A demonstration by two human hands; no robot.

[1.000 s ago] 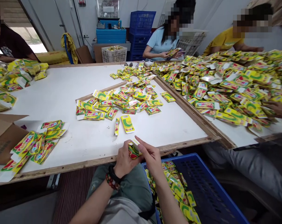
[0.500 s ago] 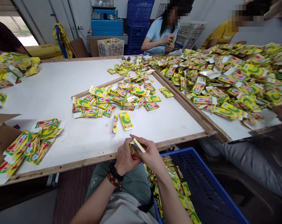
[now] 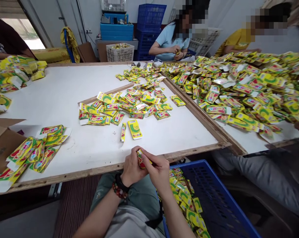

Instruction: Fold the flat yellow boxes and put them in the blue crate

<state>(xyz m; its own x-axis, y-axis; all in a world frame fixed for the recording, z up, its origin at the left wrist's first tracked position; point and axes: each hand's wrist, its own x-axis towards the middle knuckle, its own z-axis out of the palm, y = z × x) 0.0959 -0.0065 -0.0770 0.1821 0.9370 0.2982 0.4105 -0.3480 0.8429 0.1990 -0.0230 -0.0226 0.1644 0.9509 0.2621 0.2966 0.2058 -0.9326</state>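
Observation:
Between my two hands, over the front edge of the table, is a small yellow, green and red box (image 3: 141, 161), mostly covered by fingers. My left hand (image 3: 132, 168) wraps round its side, with beads and a dark band at the wrist. Across the box's near end, my right hand (image 3: 157, 167) presses with thumb and fingers. Just beyond them on the white table (image 3: 97, 145) are a flat yellow box (image 3: 134, 129) and a narrow one standing on its side (image 3: 123, 132). A heap of similar boxes (image 3: 127, 102) spreads farther back.
By my right leg, a blue crate (image 3: 214, 185) holds many boxes. Wooden strips (image 3: 196, 112) divide the table, with a large box pile (image 3: 250, 89) to the right. At left are loose open-flapped boxes (image 3: 33, 152) and a cardboard carton (image 3: 6, 145). Co-workers sit around, one in light blue (image 3: 161, 43).
The white end flap that stood up from the held box no longer shows; my right fingers now lie over that end. The view has shifted slightly.

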